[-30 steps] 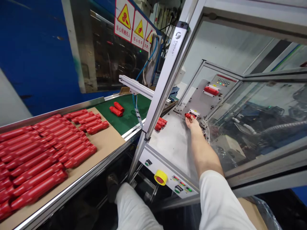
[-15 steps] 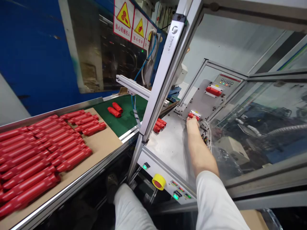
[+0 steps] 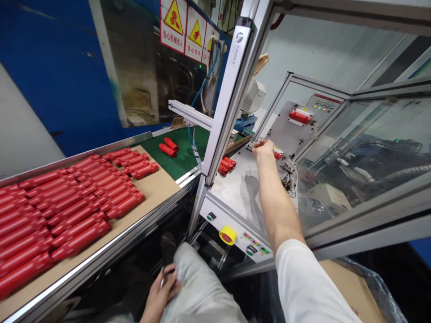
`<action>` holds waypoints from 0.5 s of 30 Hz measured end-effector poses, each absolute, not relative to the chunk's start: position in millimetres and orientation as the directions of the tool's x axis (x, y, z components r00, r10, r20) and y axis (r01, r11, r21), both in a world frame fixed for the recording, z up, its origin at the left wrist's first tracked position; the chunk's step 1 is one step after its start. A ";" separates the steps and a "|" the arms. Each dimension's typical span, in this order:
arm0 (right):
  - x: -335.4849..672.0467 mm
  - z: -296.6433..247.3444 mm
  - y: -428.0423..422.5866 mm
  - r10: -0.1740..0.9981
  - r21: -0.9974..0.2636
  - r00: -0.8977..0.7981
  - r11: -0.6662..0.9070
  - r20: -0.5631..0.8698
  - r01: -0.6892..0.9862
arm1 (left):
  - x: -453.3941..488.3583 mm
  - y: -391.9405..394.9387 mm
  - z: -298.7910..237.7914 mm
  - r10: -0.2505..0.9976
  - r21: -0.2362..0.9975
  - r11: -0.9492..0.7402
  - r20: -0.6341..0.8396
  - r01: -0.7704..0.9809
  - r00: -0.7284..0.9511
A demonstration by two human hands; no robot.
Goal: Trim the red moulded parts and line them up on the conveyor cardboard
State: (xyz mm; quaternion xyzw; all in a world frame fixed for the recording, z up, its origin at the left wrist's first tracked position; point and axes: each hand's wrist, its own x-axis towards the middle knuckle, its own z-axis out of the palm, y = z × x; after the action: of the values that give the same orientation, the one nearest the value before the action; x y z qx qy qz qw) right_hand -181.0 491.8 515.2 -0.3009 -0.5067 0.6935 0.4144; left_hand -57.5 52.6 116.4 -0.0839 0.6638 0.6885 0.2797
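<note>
A blue wall [image 3: 43, 89] is filling the upper left of the frame, with yellow warning signs [image 3: 188, 33] hanging near the top middle. A metal-framed glass panel [image 3: 370, 130] is standing at the right, a pale wall [image 3: 323, 49] is showing at the upper right, and a cardboard sheet [image 3: 350, 287] is lying at the lower right.

On your left runs a conveyor [image 3: 101, 246] with a green belt [image 3: 182, 150]. A brown cardboard sheet [image 3: 158, 188] lies on it, carrying rows of red ribbed tubes [image 3: 81, 202] laid side by side. Two more red tubes [image 3: 167, 147] lie directly on the green belt, just beyond the sheet's far corner. To the right, a small pile of red pieces [image 3: 226, 166] sits at the far edge of the steel machine deck [image 3: 235, 188].
</note>
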 end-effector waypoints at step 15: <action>107.6 215.6 330.2 0.343 -0.054 -0.721 0.918 0.602 0.392 | -148.8 181.2 172.7 0.557 0.991 -0.095 0.129 0.092 -0.820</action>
State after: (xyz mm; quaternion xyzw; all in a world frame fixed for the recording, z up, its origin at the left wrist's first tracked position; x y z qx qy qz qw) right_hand 107.6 330.2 215.6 -0.1983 -0.9268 -0.0385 0.3165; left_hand -148.8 181.2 172.7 0.2490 0.6517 0.6967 0.1671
